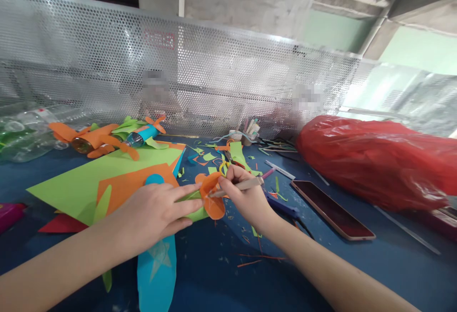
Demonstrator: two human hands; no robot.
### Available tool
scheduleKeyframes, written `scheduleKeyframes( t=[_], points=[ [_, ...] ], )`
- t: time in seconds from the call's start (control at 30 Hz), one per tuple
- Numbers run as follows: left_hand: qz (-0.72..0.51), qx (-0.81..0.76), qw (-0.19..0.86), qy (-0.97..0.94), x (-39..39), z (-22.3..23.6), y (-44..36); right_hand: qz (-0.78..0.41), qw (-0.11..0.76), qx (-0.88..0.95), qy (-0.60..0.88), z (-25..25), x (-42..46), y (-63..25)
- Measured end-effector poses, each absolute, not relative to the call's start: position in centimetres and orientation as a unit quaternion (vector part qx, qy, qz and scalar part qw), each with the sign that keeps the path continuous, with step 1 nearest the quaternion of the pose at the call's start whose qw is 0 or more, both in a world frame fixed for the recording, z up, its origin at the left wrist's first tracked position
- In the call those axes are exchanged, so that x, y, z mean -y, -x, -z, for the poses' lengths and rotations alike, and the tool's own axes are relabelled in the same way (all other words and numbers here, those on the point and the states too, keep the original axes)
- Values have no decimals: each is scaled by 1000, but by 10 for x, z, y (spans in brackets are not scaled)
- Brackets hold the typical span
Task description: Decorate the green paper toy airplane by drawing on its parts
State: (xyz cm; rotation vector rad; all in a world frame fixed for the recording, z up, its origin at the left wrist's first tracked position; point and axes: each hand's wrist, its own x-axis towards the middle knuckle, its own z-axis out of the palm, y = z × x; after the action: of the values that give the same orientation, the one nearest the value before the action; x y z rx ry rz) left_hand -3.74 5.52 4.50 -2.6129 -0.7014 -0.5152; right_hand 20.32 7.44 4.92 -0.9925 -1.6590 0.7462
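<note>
My left hand presses down on a green and orange paper piece on the blue table, its fingers stretched toward the orange petal shape. My right hand pinches a pen-like tool with a pink end, its tip touching the orange paper. A light blue paper shape with a star lies under my left wrist. Green and orange sheets lie to the left of my hands.
A phone lies face up right of my hand. A red plastic bag fills the right side. Paper-decorated bottles and clear bottles sit at the back left. Paper scraps, a tool cup and a perforated metal screen stand behind.
</note>
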Motion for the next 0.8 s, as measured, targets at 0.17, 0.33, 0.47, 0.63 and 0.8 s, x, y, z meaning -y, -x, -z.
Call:
scheduleKeyframes(
  t=[0.17, 0.33, 0.47, 0.63, 0.8],
  points=[
    [186, 249, 194, 930, -55, -44, 37, -301, 515, 685, 417, -50, -74, -203],
    [180, 256, 187, 931, -57, -42, 38, -303, 512, 690, 412, -50, -74, -203],
    [178, 253, 187, 932, -57, -42, 38, -298, 518, 687, 414, -50, -75, -203],
    [183, 255, 181, 932, -56, -43, 38, -294, 540, 670, 415, -54, -72, -203],
    [175, 256, 172, 935, -57, -43, 40, -311, 574, 635, 412, -60, -69, -206]
  ],
)
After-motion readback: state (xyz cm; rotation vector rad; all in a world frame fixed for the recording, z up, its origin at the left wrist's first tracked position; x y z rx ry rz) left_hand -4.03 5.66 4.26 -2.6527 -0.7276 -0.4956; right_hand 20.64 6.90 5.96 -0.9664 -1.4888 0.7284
